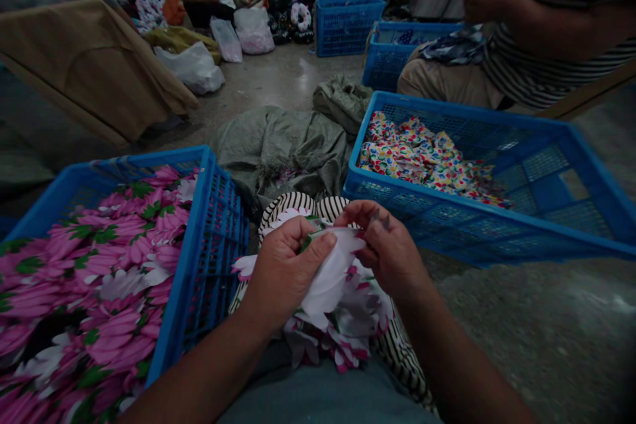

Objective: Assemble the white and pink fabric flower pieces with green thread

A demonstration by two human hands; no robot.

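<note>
My left hand point(285, 268) is closed on a piece of white, pink-flowered fabric point(338, 301) that lies over my lap. My right hand point(387, 248) pinches the same fabric at its upper edge, and a small dark metal tool shows between its fingers; I cannot tell what it is. A striped cloth point(293, 205) lies under the fabric on my knees. At my left stands a blue plastic crate point(199, 245) filled with more pink-flowered fabric pieces point(89, 278).
A second blue crate point(521, 225) at the right holds multicoloured dotted fabric pieces point(422, 156). A grey cloth point(288, 139) lies on the concrete floor ahead. A person in a striped shirt point(556, 33) sits at the right, another sits far back, with more blue crates point(348, 23) and plastic bags.
</note>
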